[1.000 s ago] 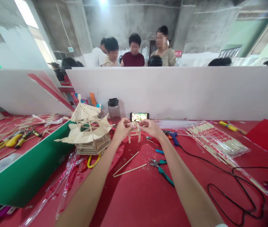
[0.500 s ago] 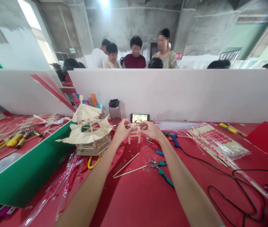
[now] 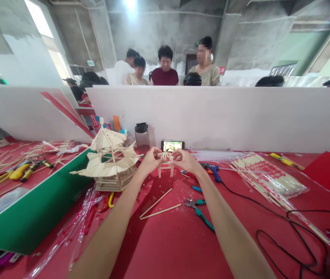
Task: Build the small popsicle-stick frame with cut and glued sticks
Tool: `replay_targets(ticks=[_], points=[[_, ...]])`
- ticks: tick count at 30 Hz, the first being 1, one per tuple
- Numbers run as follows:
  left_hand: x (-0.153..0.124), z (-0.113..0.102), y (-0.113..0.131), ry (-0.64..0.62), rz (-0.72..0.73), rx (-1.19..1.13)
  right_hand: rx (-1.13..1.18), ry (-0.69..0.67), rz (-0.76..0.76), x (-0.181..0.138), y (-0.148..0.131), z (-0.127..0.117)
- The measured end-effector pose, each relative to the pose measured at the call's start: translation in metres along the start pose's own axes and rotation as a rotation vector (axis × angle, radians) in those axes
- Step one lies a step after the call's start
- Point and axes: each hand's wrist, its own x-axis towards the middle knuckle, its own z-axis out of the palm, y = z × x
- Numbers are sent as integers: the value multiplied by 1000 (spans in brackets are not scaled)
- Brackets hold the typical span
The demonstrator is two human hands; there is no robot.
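Note:
A small stick frame [image 3: 165, 166] with thin legs stands on the red table [image 3: 167, 240]. My left hand [image 3: 149, 161] pinches its top from the left. From the right, my right hand [image 3: 185, 159] pinches the same top. Both sets of fingers are closed on the thin sticks there. A finished stick pagoda model [image 3: 109, 159] stands just left of my left hand. Two loose sticks [image 3: 158, 206] lie on the table in front of the frame.
A phone [image 3: 172, 145] leans on the white partition [image 3: 228, 116] behind the frame, beside a dark-lidded jar [image 3: 141, 135]. Teal pliers [image 3: 199, 211], a blue glue gun [image 3: 213, 170] with black cord [image 3: 287, 228], wrapped chopstick packs [image 3: 269, 176] and a green board [image 3: 33, 209] surround me. Several people stand beyond the partition.
Both hands stay pinched on the frame's top with only slight finger shifts. The view has tilted a little, so everything sits slightly lower in the picture.

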Motion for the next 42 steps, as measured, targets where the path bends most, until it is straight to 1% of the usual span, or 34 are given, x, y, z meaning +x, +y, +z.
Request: replay_targets(ticks=[5, 11, 19, 25, 29, 35, 37, 39, 41, 42], points=[[-1, 0, 1, -15, -6, -42, -74, 43, -108, 0, -16, 1], [1, -2, -3, -51, -8, -106, -157, 82, -133, 0, -34, 11], [2, -3, -5, -61, 3, -122, -315, 47, -209, -3, -39, 22], [2, -5, -7, -72, 21, -102, -354, 38, -204, -4, -40, 24], [-2, -8, -1, -74, 38, -12, -328, 61, -217, -2, -38, 24], [-9, -11, 16, -78, 65, 166, -301, 78, -236, -2, -36, 23], [-11, -10, 22, -43, 92, 275, -296, 81, -235, -3, -36, 24], [-14, -10, 30, 32, 135, 391, -290, 82, -222, -4, -37, 26], [-17, -11, 41, 93, 190, 451, -275, 89, -206, -4, -39, 26], [-18, -12, 47, 93, 214, 450, -256, 98, -197, -4, -41, 25]])
